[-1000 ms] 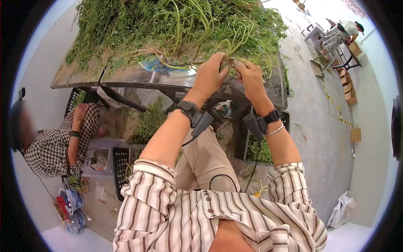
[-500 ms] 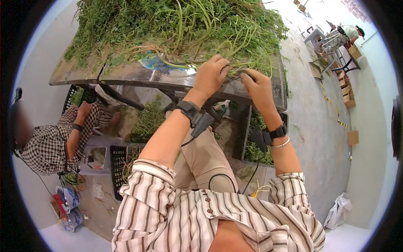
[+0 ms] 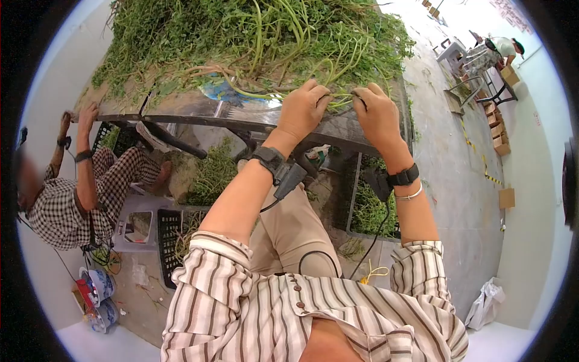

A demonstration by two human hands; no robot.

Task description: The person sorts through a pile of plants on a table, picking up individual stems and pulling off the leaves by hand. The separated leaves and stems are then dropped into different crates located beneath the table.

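Observation:
At the near edge of the table, my left hand (image 3: 303,110) is closed, thumb and fingers pinched on a thin green stem (image 3: 341,100). My right hand (image 3: 379,116) pinches the same stem a short way to the right, so a length of it stretches between both hands. Long pale stems (image 3: 329,71) rise behind my fingers toward a big heap of leafy green plants (image 3: 199,36) that covers the table. Brownish stems and a blue patch (image 3: 223,90) lie left of my left hand.
Under the table (image 3: 181,110) stand a crate of greens (image 3: 374,208) at right and a black basket (image 3: 170,247) at left. A person in a checked shirt (image 3: 57,211) sits at left, hands at the table edge. Another person (image 3: 503,48) bends over farther right.
My right hand has moved right, away from my left, and more stem shows between them. The seated person's hands have risen from the lap to the table edge.

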